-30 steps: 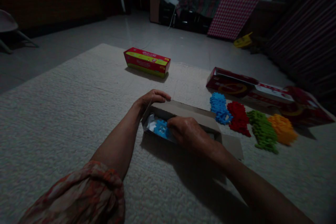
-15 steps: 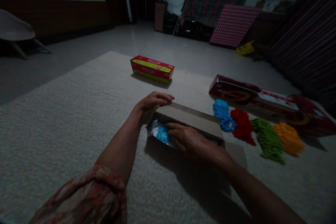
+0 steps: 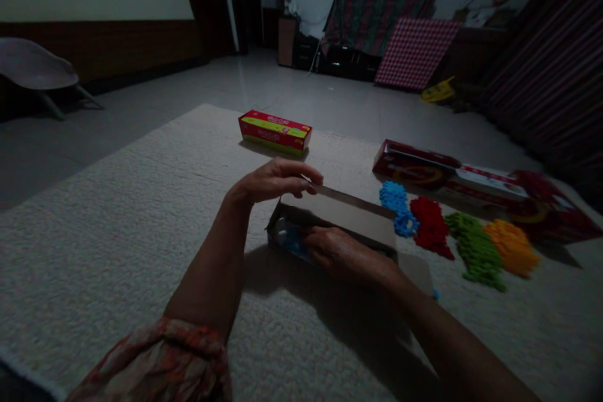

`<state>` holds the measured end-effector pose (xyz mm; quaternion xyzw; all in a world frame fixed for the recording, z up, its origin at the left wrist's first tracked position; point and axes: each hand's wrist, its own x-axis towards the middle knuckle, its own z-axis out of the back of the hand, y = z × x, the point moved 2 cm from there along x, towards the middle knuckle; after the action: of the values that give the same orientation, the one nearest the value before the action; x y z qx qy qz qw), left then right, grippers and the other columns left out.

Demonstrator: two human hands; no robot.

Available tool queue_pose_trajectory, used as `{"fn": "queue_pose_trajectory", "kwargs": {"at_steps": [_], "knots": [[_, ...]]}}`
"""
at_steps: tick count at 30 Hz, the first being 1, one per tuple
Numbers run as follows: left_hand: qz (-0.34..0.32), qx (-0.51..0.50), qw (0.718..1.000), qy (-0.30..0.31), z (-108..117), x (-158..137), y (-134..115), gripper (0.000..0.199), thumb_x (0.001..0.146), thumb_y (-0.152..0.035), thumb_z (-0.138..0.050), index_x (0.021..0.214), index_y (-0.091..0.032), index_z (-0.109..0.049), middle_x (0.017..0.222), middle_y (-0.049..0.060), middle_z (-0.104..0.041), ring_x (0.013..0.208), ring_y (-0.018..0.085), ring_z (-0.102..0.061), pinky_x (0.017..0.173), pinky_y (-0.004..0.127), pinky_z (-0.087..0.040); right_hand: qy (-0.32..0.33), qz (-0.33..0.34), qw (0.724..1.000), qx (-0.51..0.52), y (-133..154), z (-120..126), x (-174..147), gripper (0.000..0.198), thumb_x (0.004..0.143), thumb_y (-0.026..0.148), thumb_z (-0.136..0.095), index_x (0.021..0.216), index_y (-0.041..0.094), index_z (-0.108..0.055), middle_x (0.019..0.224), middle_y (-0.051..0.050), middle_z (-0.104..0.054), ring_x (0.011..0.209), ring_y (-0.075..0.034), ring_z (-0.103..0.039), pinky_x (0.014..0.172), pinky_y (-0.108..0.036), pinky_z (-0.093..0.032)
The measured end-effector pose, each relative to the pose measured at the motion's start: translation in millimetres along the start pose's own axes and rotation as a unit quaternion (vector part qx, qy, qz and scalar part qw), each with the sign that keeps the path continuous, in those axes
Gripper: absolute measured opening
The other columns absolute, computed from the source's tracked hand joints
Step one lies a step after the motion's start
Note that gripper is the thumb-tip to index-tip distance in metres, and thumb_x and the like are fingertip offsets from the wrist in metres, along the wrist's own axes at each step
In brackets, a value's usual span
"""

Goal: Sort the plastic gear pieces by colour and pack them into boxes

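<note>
An opened cardboard box (image 3: pixel 351 210) lies on the pale mat with its lid raised. My left hand (image 3: pixel 277 179) is closed over the far left corner of that lid, thumb on the near side. My right hand (image 3: pixel 343 254) reaches down into the box, palm down, with its fingertips hidden inside. Beside those fingers are blue plastic pieces (image 3: pixel 291 240), blurred, with something clear and shiny at their left end. A flap (image 3: pixel 419 273) sticks out at the box's right end, and a small blue bit (image 3: pixel 436 294) shows beside it.
To the right lie piles of blue (image 3: pixel 394 201), red (image 3: pixel 431 226), green (image 3: pixel 478 251) and orange (image 3: pixel 511 246) plastic pieces. Behind them is a long dark red box (image 3: pixel 419 166). A red and yellow-green carton (image 3: pixel 276 132) stands farther back on the mat (image 3: pixel 117 220).
My left hand has risen a little and come farther over the lid's edge. My right hand stays in the box, where the blue pieces look lower and less distinct.
</note>
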<state>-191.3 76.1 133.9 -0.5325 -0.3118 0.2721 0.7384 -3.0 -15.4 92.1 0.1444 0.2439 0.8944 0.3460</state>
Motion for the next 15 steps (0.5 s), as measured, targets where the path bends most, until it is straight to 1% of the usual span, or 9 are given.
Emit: {"fn": "queue_pose_trajectory", "kwargs": {"at_steps": [1, 2, 4, 5, 7, 9, 11, 13, 15], "knots": [[-0.009, 0.024, 0.999, 0.036, -8.9, 0.4, -3.8, 0.03, 0.084, -0.03, -0.07, 0.11, -0.018, -0.078, 0.104, 0.01, -0.078, 0.096, 0.022, -0.071, 0.078, 0.032, -0.054, 0.01, 0.001, 1.0, 0.005, -0.5, -0.2, 0.2, 0.022, 0.088, 0.004, -0.056, 0.082, 0.021, -0.068, 0.094, -0.003, -0.076, 0.08, -0.015, -0.066, 0.077, -0.026, -0.053], [-0.023, 0.055, 0.997, 0.054, -16.1, 1.0, -5.4, 0.03, 0.085, -0.028, -0.068, 0.111, -0.018, -0.078, 0.105, 0.01, -0.078, 0.097, 0.022, -0.071, 0.081, 0.032, -0.054, 0.028, 0.003, 1.0, 0.009, -0.9, -0.5, 0.4, 0.023, 0.089, 0.003, -0.054, 0.084, 0.021, -0.068, 0.094, -0.004, -0.075, 0.08, -0.015, -0.065, 0.077, -0.027, -0.053], [-0.041, 0.138, 0.989, 0.044, -23.2, 1.4, -2.2, 0.03, 0.085, -0.023, -0.066, 0.112, -0.019, -0.078, 0.106, 0.009, -0.078, 0.097, 0.021, -0.07, 0.084, 0.032, -0.053, 0.051, 0.001, 0.999, 0.006, -1.3, -0.3, 1.2, 0.024, 0.09, 0.003, -0.052, 0.088, 0.02, -0.068, 0.095, -0.004, -0.075, 0.081, -0.016, -0.065, 0.078, -0.028, -0.053], [-0.039, 0.185, 0.982, 0.025, -22.8, 0.8, 2.1, 0.03, 0.085, -0.022, -0.066, 0.112, -0.02, -0.078, 0.106, 0.009, -0.078, 0.096, 0.021, -0.07, 0.085, 0.033, -0.053, 0.056, -0.003, 0.998, 0.0, -1.4, 0.1, 1.7, 0.023, 0.09, 0.003, -0.052, 0.089, 0.02, -0.069, 0.096, -0.005, -0.074, 0.082, -0.016, -0.065, 0.079, -0.029, -0.053], [-0.013, 0.255, 0.967, -0.007, -16.0, -2.3, 14.1, 0.027, 0.085, -0.022, -0.067, 0.109, -0.022, -0.079, 0.105, 0.008, -0.078, 0.096, 0.022, -0.069, 0.086, 0.033, -0.052, 0.065, -0.006, 0.998, -0.01, -1.3, 0.6, 2.6, 0.023, 0.09, 0.003, -0.052, 0.093, 0.019, -0.069, 0.101, -0.006, -0.074, 0.085, -0.017, -0.066, 0.081, -0.03, -0.053], [0.036, 0.288, 0.957, 0.004, -5.3, -6.8, 28.8, 0.024, 0.085, -0.025, -0.068, 0.106, -0.021, -0.08, 0.101, 0.008, -0.079, 0.094, 0.022, -0.07, 0.085, 0.033, -0.052, 0.07, -0.004, 0.998, -0.008, -1.3, 0.7, 3.3, 0.025, 0.09, 0.004, -0.053, 0.099, 0.019, -0.071, 0.11, -0.007, -0.075, 0.094, -0.019, -0.068, 0.088, -0.032, -0.054], [0.073, 0.259, 0.963, 0.015, 5.6, -10.7, 42.7, 0.026, 0.085, -0.024, -0.067, 0.108, -0.02, -0.079, 0.103, 0.008, -0.079, 0.094, 0.022, -0.07, 0.085, 0.033, -0.052, 0.075, -0.005, 0.997, -0.001, -2.1, 0.6, 3.7, 0.027, 0.091, 0.006, -0.053, 0.106, 0.018, -0.071, 0.122, -0.01, -0.073, 0.107, -0.021, -0.068, 0.098, -0.035, -0.053], [0.077, 0.188, 0.979, 0.025, 13.6, -12.4, 53.5, 0.03, 0.084, -0.026, -0.068, 0.112, -0.019, -0.078, 0.108, 0.008, -0.079, 0.096, 0.021, -0.071, 0.086, 0.032, -0.053, 0.084, -0.009, 0.996, 0.002, -3.2, 0.5, 3.7, 0.028, 0.093, 0.007, -0.053, 0.112, 0.016, -0.071, 0.131, -0.013, -0.07, 0.117, -0.024, -0.066, 0.104, -0.038, -0.051], [0.065, 0.108, 0.991, 0.035, 18.5, -12.1, 61.5, 0.032, 0.082, -0.028, -0.072, 0.111, -0.019, -0.078, 0.114, 0.009, -0.078, 0.101, 0.021, -0.071, 0.088, 0.033, -0.054, 0.088, -0.013, 0.996, 0.004, -4.1, 1.0, 3.5, 0.029, 0.094, 0.008, -0.053, 0.114, 0.016, -0.071, 0.137, -0.013, -0.068, 0.122, -0.025, -0.065, 0.106, -0.038, -0.05]]}}
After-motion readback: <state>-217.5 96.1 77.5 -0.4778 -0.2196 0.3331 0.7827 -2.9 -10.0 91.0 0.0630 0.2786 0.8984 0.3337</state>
